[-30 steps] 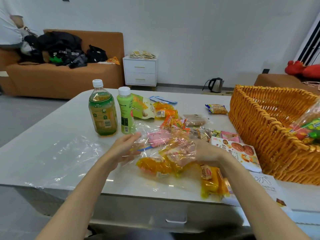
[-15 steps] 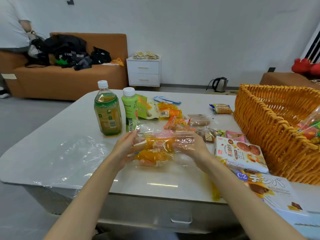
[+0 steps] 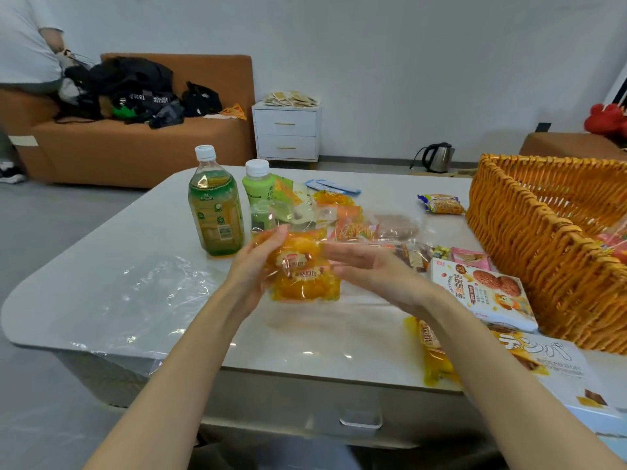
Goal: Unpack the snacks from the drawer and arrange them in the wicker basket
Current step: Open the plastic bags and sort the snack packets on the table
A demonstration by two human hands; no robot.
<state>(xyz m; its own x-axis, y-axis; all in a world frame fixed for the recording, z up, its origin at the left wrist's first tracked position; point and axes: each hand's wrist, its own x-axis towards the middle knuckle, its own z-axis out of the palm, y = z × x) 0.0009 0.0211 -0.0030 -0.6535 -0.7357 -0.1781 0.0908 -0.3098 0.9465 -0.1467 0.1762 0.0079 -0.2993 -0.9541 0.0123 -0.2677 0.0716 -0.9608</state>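
head | clear-wrapped orange-yellow snack packets (image 3: pixel 302 269), red labels | held in left hand (image 3: pixel 252 266)

Surfaces and materials, table and room

Listed: table top (image 3: pixel 142 252), smooth, pale, glossy; plastic film (image 3: pixel 152 293), clear, crinkled, shiny; snack packet (image 3: pixel 302 273), glossy transparent plastic wrap; green bottle (image 3: pixel 215 212), clear plastic, paper-look label; biscuit box (image 3: pixel 481 293), printed card, slight sheen; wicker basket (image 3: pixel 529 239), rough orange-brown weave; kettle (image 3: pixel 439 157), bright metal, black handle; sofa (image 3: pixel 135 144), matt cloth.
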